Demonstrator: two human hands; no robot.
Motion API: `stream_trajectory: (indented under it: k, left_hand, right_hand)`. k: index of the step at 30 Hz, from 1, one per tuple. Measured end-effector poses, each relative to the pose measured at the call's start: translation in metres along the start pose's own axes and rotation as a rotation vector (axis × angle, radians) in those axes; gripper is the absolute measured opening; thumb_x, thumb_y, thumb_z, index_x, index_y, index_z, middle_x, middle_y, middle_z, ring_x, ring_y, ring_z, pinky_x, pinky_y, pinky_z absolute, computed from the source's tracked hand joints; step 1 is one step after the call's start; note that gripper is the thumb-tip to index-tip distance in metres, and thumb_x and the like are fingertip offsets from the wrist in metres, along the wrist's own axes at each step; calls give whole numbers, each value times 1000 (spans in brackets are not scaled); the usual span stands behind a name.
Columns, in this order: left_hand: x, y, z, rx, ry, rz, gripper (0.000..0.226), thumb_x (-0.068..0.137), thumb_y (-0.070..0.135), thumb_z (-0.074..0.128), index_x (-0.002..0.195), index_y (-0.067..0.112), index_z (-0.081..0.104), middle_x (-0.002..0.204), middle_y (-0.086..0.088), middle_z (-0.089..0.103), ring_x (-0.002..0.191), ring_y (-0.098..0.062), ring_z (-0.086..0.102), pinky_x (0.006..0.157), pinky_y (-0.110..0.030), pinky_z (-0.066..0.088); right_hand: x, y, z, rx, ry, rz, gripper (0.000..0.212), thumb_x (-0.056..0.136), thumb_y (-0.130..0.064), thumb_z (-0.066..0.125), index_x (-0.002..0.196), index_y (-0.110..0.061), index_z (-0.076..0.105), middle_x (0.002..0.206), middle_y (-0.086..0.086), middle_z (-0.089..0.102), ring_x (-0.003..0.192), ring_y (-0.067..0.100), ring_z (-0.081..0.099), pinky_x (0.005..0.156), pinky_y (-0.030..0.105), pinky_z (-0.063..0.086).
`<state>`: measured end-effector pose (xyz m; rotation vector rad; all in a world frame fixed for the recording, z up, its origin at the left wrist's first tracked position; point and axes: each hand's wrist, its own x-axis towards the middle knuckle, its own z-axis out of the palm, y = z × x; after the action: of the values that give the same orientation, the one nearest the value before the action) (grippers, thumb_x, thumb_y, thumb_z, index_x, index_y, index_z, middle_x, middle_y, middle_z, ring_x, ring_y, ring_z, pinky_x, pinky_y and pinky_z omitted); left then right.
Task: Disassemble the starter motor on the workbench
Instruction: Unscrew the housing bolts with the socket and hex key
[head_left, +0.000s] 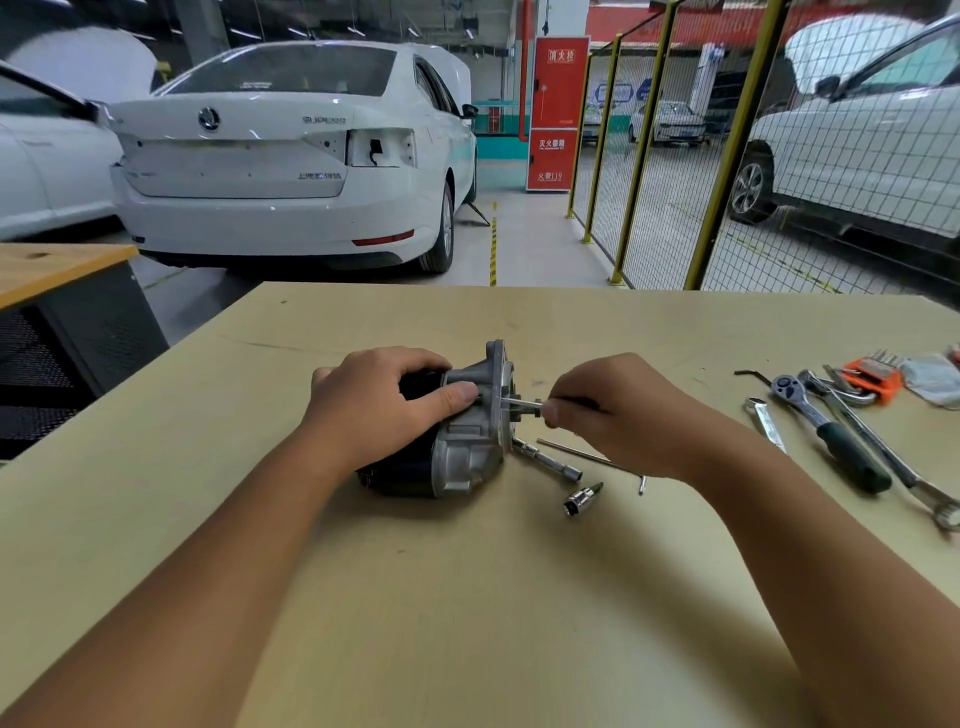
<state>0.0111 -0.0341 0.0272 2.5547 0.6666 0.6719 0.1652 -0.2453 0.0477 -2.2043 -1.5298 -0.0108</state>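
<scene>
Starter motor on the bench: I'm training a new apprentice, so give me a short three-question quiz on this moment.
1. True or false: the left hand grips the starter motor.
2. What does the right hand hold? A) the ratchet B) a driver set against the motor's silver end C) the hex key set
3. Fill in: the loose socket bit lies on the ____, in front of the motor.

Key
1. True.
2. B. The driver is in its fingers; the ratchet and hex key set lie untouched to the right.
3. Bench.
</scene>
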Motion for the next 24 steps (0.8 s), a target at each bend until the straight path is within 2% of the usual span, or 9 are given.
stream_trajectory:
  k: [3, 6, 12, 14, 17, 20, 24]
  left_hand:
    - [0, -1, 0, 4, -1, 4, 70, 62, 96, 42, 110, 52, 70, 107, 29, 69, 110, -9, 59, 103, -46, 38]
    - [0, -1, 0, 8, -1, 4, 72, 61, 95, 43, 111, 52, 70, 108, 29, 69, 111, -8, 59, 103, -44, 37]
    - [0, -1, 1, 8, 3, 2, 67, 65, 94, 40, 110, 52, 69, 106, 30, 69, 109, -9, 60, 105, -46, 38]
    - [0, -1, 1, 5, 3, -1, 67, 65, 94, 41, 109, 53, 69, 105, 30, 69, 109, -9, 60, 104, -46, 38]
    - [0, -1, 1, 5, 7, -6, 68, 64, 95, 42, 109, 53, 69, 106, 30, 69, 109, -9, 60, 104, -46, 38]
    - [0, -2, 1, 8, 6, -5, 68, 64, 95, 43, 109, 52, 69, 105, 30, 69, 109, -9, 60, 104, -46, 38]
    - [1, -2, 2, -2, 12, -1, 67, 63, 96, 44, 109, 54, 69, 103, 30, 69, 108, -9, 60, 103, -46, 38]
  right_hand:
    - [0, -1, 2, -67, 81, -35, 19, 94, -33, 67, 87, -19, 76, 73, -2, 67, 69, 18, 58, 66, 38, 51]
    - [0, -2, 3, -110, 176, -43, 10, 85, -36, 76, 84, -27, 78, 69, -11, 65, 67, 13, 58, 65, 38, 52]
    - [1, -4, 6, -12, 283, -72, 13, 83, -34, 79, 77, -23, 75, 68, -11, 63, 66, 9, 57, 63, 32, 49]
    - [0, -5, 6, 23, 290, -92, 19, 87, -37, 74, 77, -22, 75, 67, -10, 61, 65, 6, 55, 59, 29, 43]
    - [1, -4, 3, 18, 243, -78, 22, 93, -33, 68, 78, -18, 74, 67, -9, 55, 65, 6, 52, 57, 26, 34]
    - [2, -4, 3, -46, 155, -66, 26, 96, -31, 63, 82, -13, 73, 69, -4, 57, 68, 11, 52, 61, 31, 38]
    - [2, -5, 6, -72, 203, -50, 21, 93, -33, 67, 85, -17, 77, 74, -8, 61, 72, 15, 55, 67, 33, 45]
